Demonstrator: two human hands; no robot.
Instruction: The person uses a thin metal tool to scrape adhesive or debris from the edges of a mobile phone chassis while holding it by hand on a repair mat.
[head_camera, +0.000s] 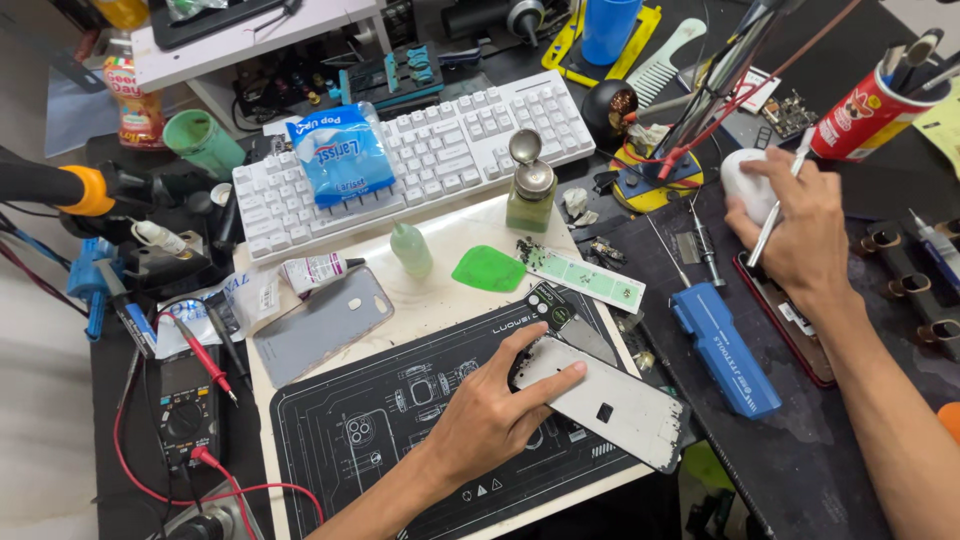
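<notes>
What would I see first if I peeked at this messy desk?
Probably the white keyboard at the back with a blue snack bag lying on it. In front, the left hand presses on a silvery phone frame on a black work mat. To the right, the right hand holds a thin tool against a small white tub, near a blue box-shaped tool.

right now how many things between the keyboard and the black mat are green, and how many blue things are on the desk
Green, 4: small pale green dropper bottle, flat green plastic pick, green glass pump bottle, long green-and-white strip.
Blue, 3: blue snack bag, blue plastic tool case, blue cup.
Total: 7
</notes>
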